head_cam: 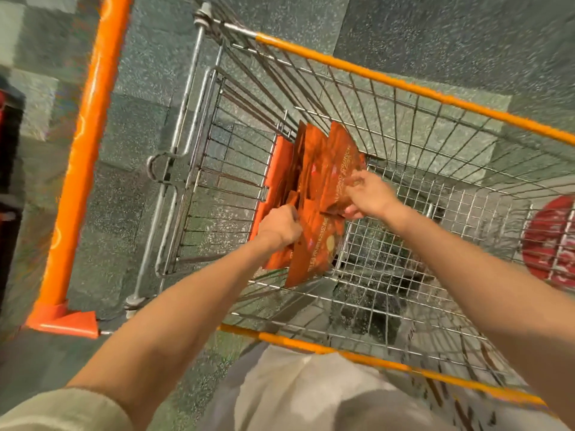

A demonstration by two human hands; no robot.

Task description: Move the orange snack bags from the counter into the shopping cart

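Speckled grey-green floor tiles [435, 32] fill the background beneath a wire shopping cart [435, 169] trimmed with orange rails, seen from directly above. Its orange handle [90, 144] runs down the left of the frame. At center frame, a cluster of orange snack bags [317, 194] stands on edge inside the cart's basket, against the wire end wall on the handle side. A person's two bare arms reach in from the bottom of the frame. The left hand [281, 227] is curled around the lower left edge of the bags, gripping them, while the right hand [367, 194] pinches the right side of the frontmost bag between thumb and fingers. A round red sign [550, 241] shows through the wire at the right edge. The person's light-colored trousers [311, 396] appear at bottom center, just outside the cart's near rail.
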